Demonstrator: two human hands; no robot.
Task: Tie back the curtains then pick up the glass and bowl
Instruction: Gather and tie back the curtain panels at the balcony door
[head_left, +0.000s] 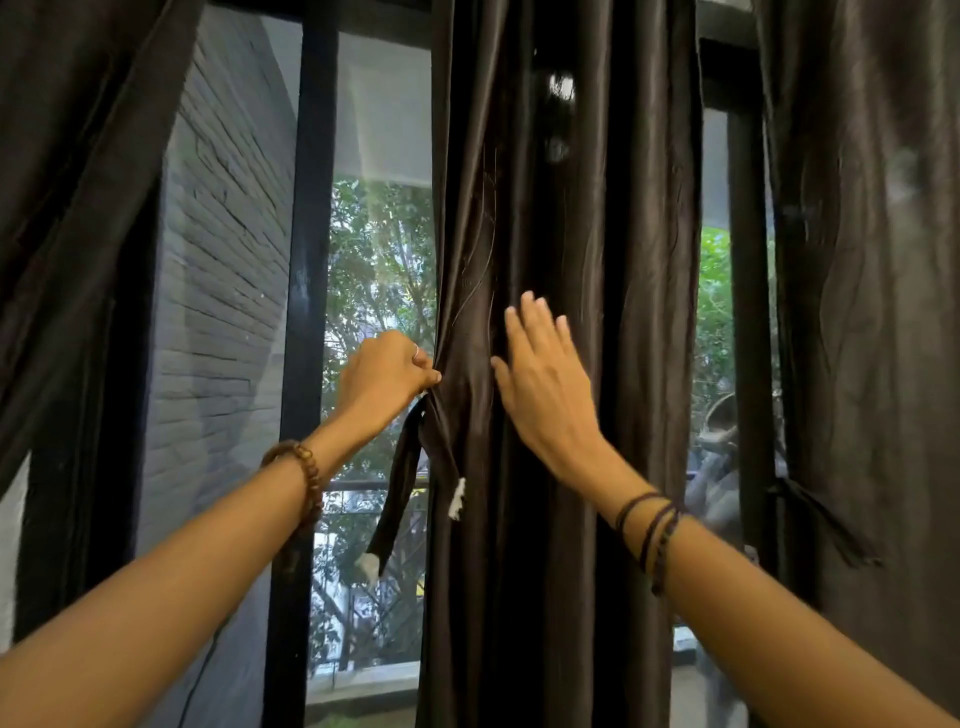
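Dark curtain (566, 364) hangs between window frame (309, 312) bars.

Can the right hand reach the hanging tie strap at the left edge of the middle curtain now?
Probably yes. The right hand lies open on the middle curtain, just right of the tie strap, which the left hand grips; only curtain folds lie between.
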